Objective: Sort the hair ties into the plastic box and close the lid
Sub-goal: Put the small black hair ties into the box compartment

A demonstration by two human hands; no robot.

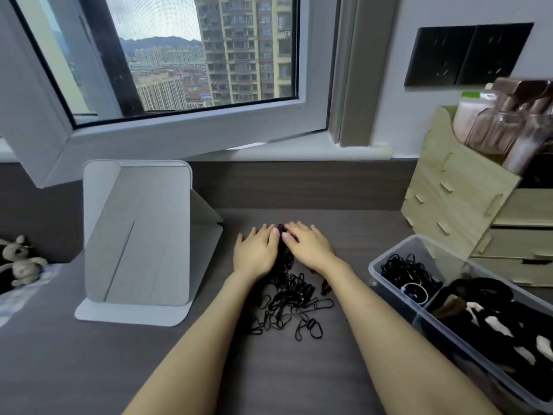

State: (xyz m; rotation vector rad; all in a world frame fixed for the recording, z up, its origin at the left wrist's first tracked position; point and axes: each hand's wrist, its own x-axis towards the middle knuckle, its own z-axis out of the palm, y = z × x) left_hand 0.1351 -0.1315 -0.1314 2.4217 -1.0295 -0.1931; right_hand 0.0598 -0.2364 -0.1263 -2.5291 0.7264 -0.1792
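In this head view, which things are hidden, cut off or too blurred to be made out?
Head view only:
1. Far part of the hair ties: covered by the left hand and right hand.
2. Plastic box: its near end is cut off by the frame's right and bottom edges.
3. Lid: nowhere in view.
4. Bottles in the wooden organiser: blurred, labels unreadable.

Soft grey daylight from an overcast sky comes through the window (179,55) at the back and lights the dark bench (89,369) evenly, with only faint, soft-edged shadows. The wide-angle lens bends straight lines toward the edges, so the window frame leans and bows. The centre is fairly sharp, with the black hair ties (293,304) showing as distinct loops, while the bottles (508,121) at the upper right are smeared with blur.
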